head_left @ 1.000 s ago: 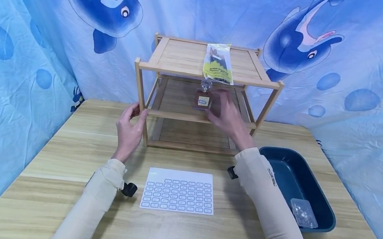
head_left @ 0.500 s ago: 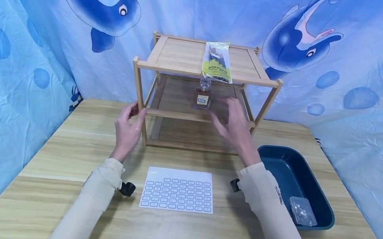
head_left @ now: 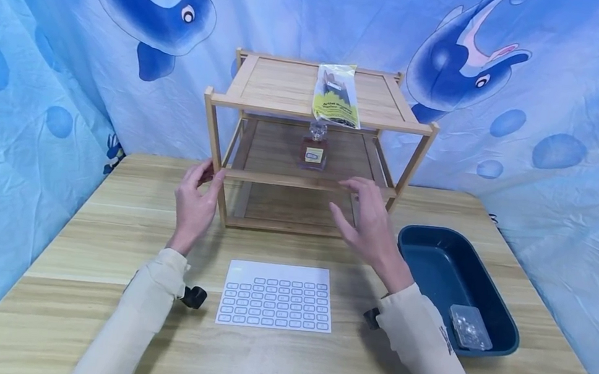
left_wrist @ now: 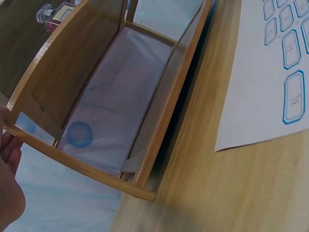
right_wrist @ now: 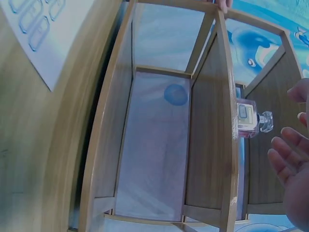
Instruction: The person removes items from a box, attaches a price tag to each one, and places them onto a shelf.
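A three-tier wooden shelf (head_left: pixel 278 179) stands at the back of the table. My left hand (head_left: pixel 197 199) holds its front left post, thumb in front and fingers behind; in the left wrist view that hand shows at the left edge. On the middle tier a perfume bottle (head_left: pixel 313 151) with a clear faceted stopper and pale label stands upright. My right hand (head_left: pixel 370 227), holding nothing, hovers before the middle tier with thumb and fingers spread. The right wrist view shows the fingers (right_wrist: pixel 287 150) apart from the bottle's stopper (right_wrist: pixel 265 122).
A yellow and clear packet (head_left: pixel 337 95) lies on the top tier, overhanging its front edge. A white sheet (head_left: pixel 275 271) with rows of blue-outlined labels lies in front. At right, a dark blue basin (head_left: pixel 435 266) contains a clear plastic box (head_left: pixel 470 328). A dolphin-print curtain hangs behind.
My right hand has let go of the perfume bottle and drawn back, down and to the right. The bottle stays on the middle tier. My left hand keeps its place on the post.
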{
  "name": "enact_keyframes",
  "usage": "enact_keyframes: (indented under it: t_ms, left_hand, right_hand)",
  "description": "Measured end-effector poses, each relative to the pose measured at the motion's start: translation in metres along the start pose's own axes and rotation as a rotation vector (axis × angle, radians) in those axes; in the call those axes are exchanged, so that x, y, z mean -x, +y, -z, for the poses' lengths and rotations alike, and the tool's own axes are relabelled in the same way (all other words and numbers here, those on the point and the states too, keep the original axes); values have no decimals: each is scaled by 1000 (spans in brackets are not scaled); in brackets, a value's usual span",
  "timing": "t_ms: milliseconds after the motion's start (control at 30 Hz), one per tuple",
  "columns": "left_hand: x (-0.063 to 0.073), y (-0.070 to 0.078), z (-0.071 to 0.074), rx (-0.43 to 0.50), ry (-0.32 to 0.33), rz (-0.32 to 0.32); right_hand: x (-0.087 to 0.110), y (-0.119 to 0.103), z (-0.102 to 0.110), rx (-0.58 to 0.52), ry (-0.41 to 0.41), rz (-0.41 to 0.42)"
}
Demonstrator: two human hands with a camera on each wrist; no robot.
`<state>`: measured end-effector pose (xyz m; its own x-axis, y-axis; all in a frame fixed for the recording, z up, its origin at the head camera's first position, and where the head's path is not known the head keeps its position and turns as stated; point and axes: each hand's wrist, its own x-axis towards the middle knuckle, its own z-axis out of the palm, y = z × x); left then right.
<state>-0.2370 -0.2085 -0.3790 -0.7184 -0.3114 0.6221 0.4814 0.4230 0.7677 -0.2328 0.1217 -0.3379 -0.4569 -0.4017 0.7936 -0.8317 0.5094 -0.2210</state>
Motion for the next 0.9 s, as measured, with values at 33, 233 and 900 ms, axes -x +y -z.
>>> enact_keyframes:
  t_ms: [33, 233, 900]
  left_hand:
    - [0, -1, 1, -3, -1, -1]
    - [8, -6, 6, -14, 3, 11]
    - [51, 19, -35, 87, -367, -41]
  right_hand:
    - [2, -1, 1, -1, -3, 1]
    - [17, -8, 9, 9, -26, -65]
    - [69, -12, 54, 79, -27, -215]
